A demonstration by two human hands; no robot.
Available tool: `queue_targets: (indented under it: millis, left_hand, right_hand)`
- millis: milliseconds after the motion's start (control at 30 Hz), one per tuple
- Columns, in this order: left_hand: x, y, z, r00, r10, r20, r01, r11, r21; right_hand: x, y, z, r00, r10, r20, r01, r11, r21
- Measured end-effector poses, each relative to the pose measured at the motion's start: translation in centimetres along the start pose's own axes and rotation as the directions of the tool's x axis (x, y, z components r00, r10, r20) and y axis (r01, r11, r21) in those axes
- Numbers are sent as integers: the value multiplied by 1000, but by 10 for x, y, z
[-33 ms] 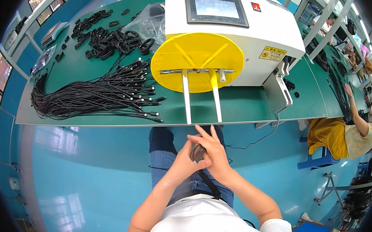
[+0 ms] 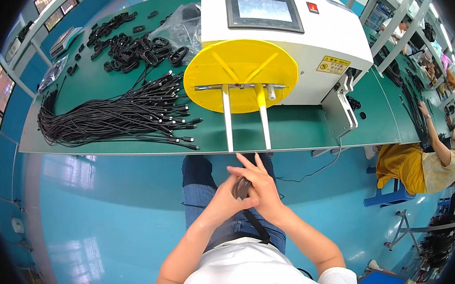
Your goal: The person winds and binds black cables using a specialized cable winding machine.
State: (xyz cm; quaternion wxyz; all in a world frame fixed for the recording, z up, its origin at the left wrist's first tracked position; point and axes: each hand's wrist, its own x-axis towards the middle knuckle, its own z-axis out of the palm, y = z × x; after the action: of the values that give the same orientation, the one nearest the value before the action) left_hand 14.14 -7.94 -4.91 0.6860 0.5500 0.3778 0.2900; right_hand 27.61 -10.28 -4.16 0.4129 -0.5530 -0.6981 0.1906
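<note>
Over my lap, just off the table's front edge, my two hands meet around a small coil of dark cable (image 2: 241, 188). My left hand (image 2: 224, 201) is closed on the coil from the left, its fingers partly hidden. My right hand (image 2: 264, 189) grips it from the right with thumb and palm, while some of its fingers stretch toward the table. Directly ahead is a white winding machine (image 2: 318, 48) with a yellow disc (image 2: 241, 64). Two prongs (image 2: 227, 123) stick out from the disc toward me, with nothing wound on them.
A bundle of straight black cables (image 2: 108, 118) lies left on the green table (image 2: 313, 129). Behind it are coiled cables (image 2: 133, 51) and a clear plastic bag (image 2: 180, 30). A metal bracket (image 2: 341, 115) stands at the machine's right. Far right, another person (image 2: 437, 167) sits working.
My fingers have shifted very slightly around the coil. Everything else looks the same.
</note>
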Motion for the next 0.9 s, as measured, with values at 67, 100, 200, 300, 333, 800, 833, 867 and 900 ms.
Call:
queue_targets:
  millis: [67,100,200,300,333,800,833,867,900]
  left_hand:
    - [1,0,-9,961,-129,244,148,987,-62]
    - [1,1,-13,961,-131,245,150,987,-61]
    - [-1,4,-24,841,-162,517,355,886,-300]
    - [0,7,-26,824,-213,525,471,773,-425]
    - [1,7,-25,812,-233,534,519,706,-482]
    - [3,-18,-16,875,-210,436,397,828,-397]
    - [6,-21,-17,852,-212,478,453,756,-472]
    - [7,-23,-18,829,-209,519,507,673,-539]
    - [7,-25,-17,826,-213,522,512,670,-538]
  right_hand:
    - [0,5,-1,995,-29,97,20,995,99]
    - [0,7,-2,989,-47,143,26,988,149]
    - [4,7,-16,960,-68,271,9,977,214]
    - [3,6,-16,939,-117,325,52,978,202]
    - [3,8,-16,937,-152,315,108,983,152]
    - [7,13,-35,728,179,662,-482,820,308]
    - [9,17,-42,766,161,622,-476,792,381]
    - [11,20,-49,802,146,579,-465,761,452]
    - [12,20,-52,836,134,532,-448,727,521]
